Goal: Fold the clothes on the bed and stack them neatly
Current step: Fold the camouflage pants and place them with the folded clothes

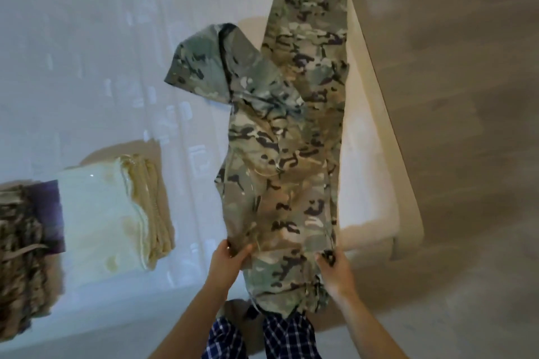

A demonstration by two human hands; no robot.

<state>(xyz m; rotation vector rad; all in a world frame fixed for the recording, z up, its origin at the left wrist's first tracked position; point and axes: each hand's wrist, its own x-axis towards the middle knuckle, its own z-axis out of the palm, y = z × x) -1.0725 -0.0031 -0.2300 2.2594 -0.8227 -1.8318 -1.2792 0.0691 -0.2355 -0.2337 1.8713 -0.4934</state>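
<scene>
We hold the camouflage trousers by their near end. From our hands the cloth runs away toward 12 o'clock along the right-hand side of the bed.

Our left hand is at about 7 o'clock on the garment. Its grip is clenched on the near left edge, with the thumb on top and the fingers curled under the cloth. Our right hand is at about 5 o'clock. Its grip pinches the opposite edge, with the fingers curled round a dark patch of fabric.

Between the two hands the cloth hangs down over the bed's near edge, in front of our blue checked clothing. One leg lies straight toward 12 o'clock, close beside the cream bed frame. The other leg bends off toward 11 o'clock with its end turned over.

At 9 o'clock from the left hand, well apart from it, a folded cream cloth lies on the bed. A folded beige knit touches its right side. A purple piece and a second camouflage bundle lie farther toward 9 o'clock. The wooden floor fills the 3 o'clock side.
</scene>
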